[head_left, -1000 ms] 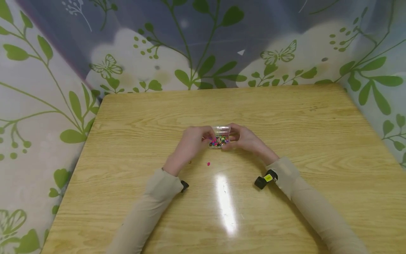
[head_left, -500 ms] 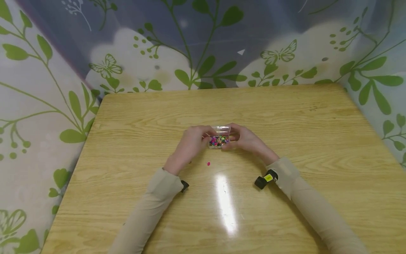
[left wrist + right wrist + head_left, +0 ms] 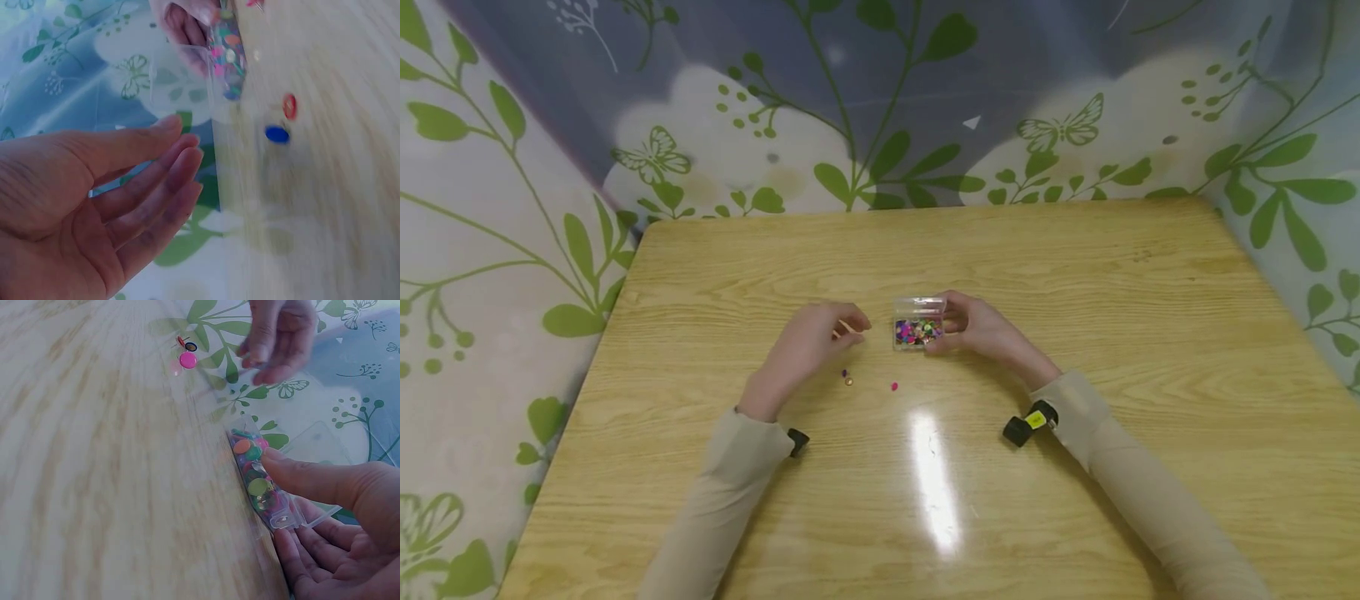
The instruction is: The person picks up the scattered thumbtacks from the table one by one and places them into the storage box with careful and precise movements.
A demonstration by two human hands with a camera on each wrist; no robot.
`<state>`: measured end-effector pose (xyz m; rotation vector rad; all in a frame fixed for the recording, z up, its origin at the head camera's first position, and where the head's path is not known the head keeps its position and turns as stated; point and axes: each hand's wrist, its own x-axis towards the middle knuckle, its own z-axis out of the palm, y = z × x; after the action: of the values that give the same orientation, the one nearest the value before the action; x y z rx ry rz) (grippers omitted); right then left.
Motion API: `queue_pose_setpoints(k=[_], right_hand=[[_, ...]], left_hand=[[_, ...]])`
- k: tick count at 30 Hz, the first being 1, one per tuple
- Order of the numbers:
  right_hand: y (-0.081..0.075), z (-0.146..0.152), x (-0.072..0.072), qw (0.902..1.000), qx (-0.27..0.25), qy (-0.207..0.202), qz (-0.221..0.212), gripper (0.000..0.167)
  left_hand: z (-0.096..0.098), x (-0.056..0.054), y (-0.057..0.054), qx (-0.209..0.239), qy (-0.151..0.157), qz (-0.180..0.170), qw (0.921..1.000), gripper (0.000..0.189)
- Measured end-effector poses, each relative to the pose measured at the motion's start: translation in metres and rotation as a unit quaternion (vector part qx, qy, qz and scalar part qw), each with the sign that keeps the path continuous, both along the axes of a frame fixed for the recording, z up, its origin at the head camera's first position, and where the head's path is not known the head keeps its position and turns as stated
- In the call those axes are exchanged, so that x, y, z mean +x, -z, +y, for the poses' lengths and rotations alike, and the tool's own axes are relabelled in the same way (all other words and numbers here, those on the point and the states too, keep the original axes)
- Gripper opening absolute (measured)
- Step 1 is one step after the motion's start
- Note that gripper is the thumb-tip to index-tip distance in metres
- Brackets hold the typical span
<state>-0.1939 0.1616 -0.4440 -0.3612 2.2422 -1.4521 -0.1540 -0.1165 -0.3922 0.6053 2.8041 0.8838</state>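
Observation:
A small clear plastic box (image 3: 918, 333) of colourful thumbtacks stands on the table with its transparent lid raised. My right hand (image 3: 988, 329) grips the box's right end, the thumb pressed on its front side in the right wrist view. Left of the box, my left hand (image 3: 805, 343) hovers apart from it, fingers loosely bent and nothing visible between them. Three loose thumbtacks lie in front: a pink one (image 3: 894, 386), a dark blue one (image 3: 277, 134) and a red one (image 3: 289, 106). The two darker ones sit close together below the left hand.
The wood-grain table (image 3: 1075, 275) meets a leaf-patterned wall covering (image 3: 880, 108) at the back and sides. A bright light reflection (image 3: 936, 483) falls on the tabletop near the front. Each wrist wears a black camera band (image 3: 1030, 423).
My left hand has withdrawn from the box toward the left, uncovering the box's left end and the two darker thumbtacks. The right hand and the box have stayed in place.

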Motion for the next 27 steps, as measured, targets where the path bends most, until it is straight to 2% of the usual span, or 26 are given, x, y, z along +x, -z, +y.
queue_pose_setpoints(k=[6,13,19,27], right_hand=[[-0.001,0.000,0.001,1.0000,0.000,0.003,0.001,0.070],[0.000,-0.001,0.000,0.9999,0.007,0.008,0.001,0.069],[0.000,-0.001,0.000,1.0000,0.005,0.006,-0.002,0.070],[-0.001,0.000,0.001,1.0000,-0.001,0.000,0.000,0.072]], left_hand=[[-0.014,0.007,0.007,-0.008,0.017,-0.018,0.9997,0.011],[-0.018,0.013,0.010,-0.043,0.026,-0.045,0.9977,0.010],[-0.017,0.013,0.014,-0.060,0.023,-0.049,0.9967,0.007],[-0.014,0.012,0.017,-0.063,0.014,-0.032,0.9974,0.010]])
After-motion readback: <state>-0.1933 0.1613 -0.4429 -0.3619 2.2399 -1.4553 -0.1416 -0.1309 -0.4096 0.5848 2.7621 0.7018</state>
